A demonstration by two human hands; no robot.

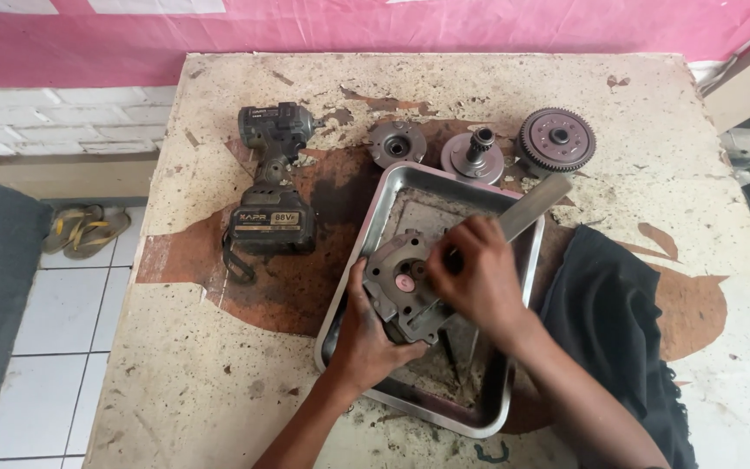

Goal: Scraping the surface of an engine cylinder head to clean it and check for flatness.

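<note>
Both hands over steel tray (375,208) at desk (653,113) centre. Left hand (366,334) closed around lower-left edge of grey cast metal housing (397,282), holding it tilted just above tray floor; housing has round bore w/ pinkish part visible in middle. Right hand (475,278) closed on flat metal bar (531,208), which runs from hand up-right past tray rim; working end hidden under fingers, so contact pt w/ housing can't be confirmed. Judgement: step in hand looks like scraping or prying at housing face. To do well: keep left-hand grip firm so housing doesn't rock, keep bar flat to mating surface to avoid gouging, short controlled strokes, debris falling into tray not bore. Risk: bar slipping toward left thumb, which sits close. Around: cordless impact wrench (271,187) lying left of tray, apart from it; round hub (397,143), shaft piece w/ splined stub (475,156), toothed gear wheel (555,139) in row just behind tray; black cloth (609,313) right of tray, touching forearm region. Desk top stained, paint flaking.
</note>
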